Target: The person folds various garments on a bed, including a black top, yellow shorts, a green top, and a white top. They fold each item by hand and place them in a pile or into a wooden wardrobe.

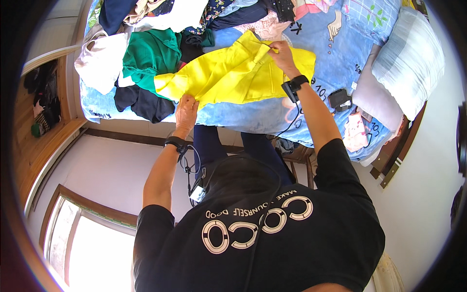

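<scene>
A yellow garment (pixel 226 78), which looks like a pair of trousers, lies spread across the front of the bed with creases and a folded-over part at its upper middle. At its far edge, my right hand (pixel 282 58) pinches the cloth near the folded part. My left hand (pixel 186 111) has the near edge of the cloth at its fingertips, towards the left end; its thumb and fingers look closed on it. Left of the yellow cloth lie a green garment (pixel 151 58) and a black garment (pixel 146 104). Both wrists wear black straps with devices.
A heap of mixed clothes (pixel 219 16) covers the bed's far side, with a white garment (pixel 100 62) at left. Pillows (pixel 406 62) rest at right on the blue printed blanket (pixel 339 65), near a black case (pixel 340 99). A cable (pixel 290 126) hangs from my right wrist.
</scene>
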Tool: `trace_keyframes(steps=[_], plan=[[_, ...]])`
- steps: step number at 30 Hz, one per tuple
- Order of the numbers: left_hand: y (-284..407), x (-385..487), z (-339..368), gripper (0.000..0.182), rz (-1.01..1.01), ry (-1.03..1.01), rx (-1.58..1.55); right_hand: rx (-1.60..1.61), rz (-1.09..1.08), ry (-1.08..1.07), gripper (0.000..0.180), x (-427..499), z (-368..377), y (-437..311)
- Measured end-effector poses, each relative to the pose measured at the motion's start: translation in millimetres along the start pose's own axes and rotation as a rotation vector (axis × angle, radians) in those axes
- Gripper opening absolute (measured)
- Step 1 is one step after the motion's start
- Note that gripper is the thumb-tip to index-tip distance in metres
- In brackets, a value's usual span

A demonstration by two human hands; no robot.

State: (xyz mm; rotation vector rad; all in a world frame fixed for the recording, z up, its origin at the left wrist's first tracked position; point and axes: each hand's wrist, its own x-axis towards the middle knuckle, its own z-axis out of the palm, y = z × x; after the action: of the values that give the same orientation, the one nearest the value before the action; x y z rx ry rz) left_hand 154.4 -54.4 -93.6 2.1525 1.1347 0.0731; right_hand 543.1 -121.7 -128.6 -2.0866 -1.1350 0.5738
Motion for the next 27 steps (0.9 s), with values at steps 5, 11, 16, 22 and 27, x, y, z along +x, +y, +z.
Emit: trace_keyframes(steps=[5, 11, 16, 22, 27], plan=[[4, 15, 15, 0.021, -0.184, 0.027, 0.087, -0.210, 0.209, -0.180, 0.024, 14, 35, 22], [7, 25, -2, 0.025, -0.359, -0.113, 0.103, -0.071, 0.238, 0.032, 0.037, 17, 43, 13], [27, 30, -3, 0.056, -0.065, -0.083, 0.138, -0.121, 0.288, -0.204, 0.044, 18, 36, -15], [63, 68, -2, 0.091, 0.121, -0.019, -0.047, -0.154, -0.104, -0.277, 0.031, -22, -10, -97], [95, 57, -21, 0.084, 0.458, -0.143, -0.274, -0.083, -0.430, -0.382, 0.020, -103, -70, -177]])
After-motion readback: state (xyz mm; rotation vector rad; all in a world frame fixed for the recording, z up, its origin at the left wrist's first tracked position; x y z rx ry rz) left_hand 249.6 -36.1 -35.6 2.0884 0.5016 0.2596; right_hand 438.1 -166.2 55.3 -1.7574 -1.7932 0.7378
